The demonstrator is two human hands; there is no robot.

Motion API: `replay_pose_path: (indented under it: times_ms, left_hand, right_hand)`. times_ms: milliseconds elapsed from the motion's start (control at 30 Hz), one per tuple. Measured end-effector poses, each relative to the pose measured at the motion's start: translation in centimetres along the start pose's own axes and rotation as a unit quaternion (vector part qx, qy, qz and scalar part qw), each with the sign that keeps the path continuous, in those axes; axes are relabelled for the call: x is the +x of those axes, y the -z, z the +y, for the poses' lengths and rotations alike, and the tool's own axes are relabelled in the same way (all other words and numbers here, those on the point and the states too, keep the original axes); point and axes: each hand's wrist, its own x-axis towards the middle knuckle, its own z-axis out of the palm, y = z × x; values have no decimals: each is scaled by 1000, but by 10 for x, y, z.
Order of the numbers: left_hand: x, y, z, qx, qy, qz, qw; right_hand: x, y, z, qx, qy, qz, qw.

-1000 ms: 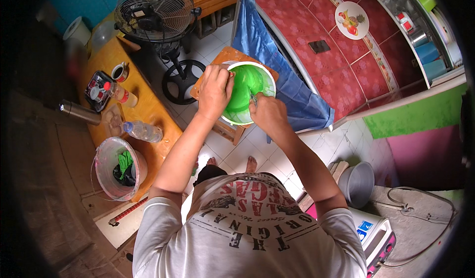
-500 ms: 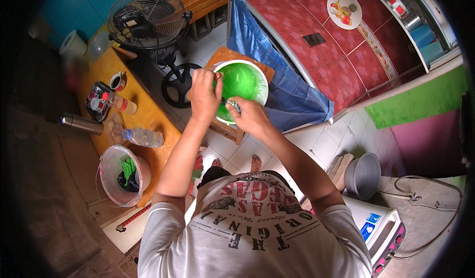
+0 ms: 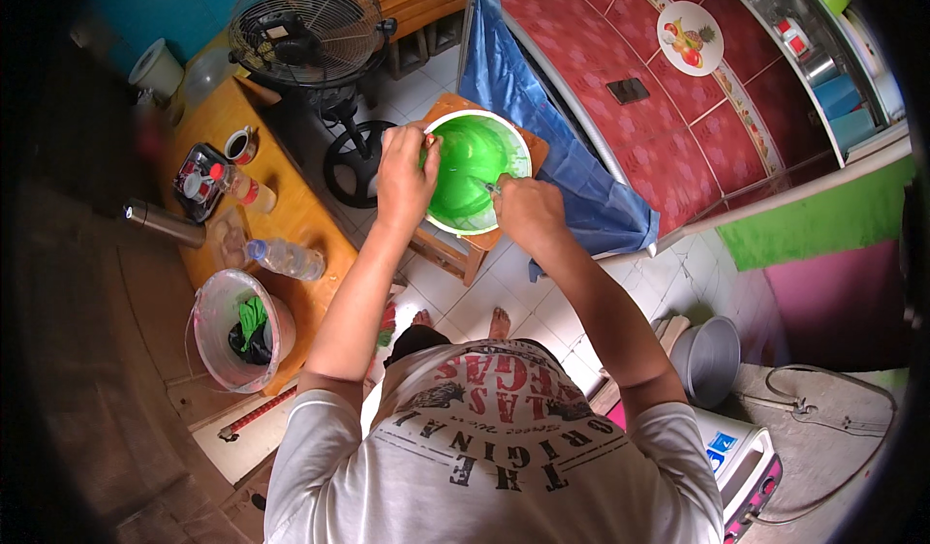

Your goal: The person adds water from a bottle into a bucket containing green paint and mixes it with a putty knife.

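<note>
A white bucket stands on a wooden stool, its inside wet with bright green, paint-like stuff. My left hand is closed at the bucket's left rim; a small reddish bit shows by its fingertips, but what it grips is hidden. At the right side of the bucket, my right hand is closed around a slim greyish tool. Its tip points into the green, and most of it is covered by my fingers, so its kind cannot be told.
A floor fan stands behind left. The yellow table carries bottles, a cup and a tray; a pail with green cloth is nearby. Blue sheeting hangs from the red-tiled counter, which bears a phone and a fruit-patterned plate.
My right hand has moved right with the tool, from the bucket's near middle to its right rim. My left hand stays at the left rim. The whole view has shifted slightly.
</note>
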Motion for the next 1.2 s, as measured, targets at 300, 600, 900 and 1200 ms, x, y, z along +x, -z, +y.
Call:
replay_pose_path:
  times_ms: [300,600,900,1200]
  left_hand:
    - [8,3,-23,20,67,9,998]
    - [16,0,-37,34,167,-18,985]
    - [16,1,-50,58,212,-21,975]
    - [19,-3,-61,92,210,-25,973]
  right_hand:
    - [41,13,-6,2,50,77,996]
    - [91,18,-21,-64,-5,-71,995]
    - [96,42,-41,47,-29,-129,990]
    - [111,22,-37,59,20,-174,983]
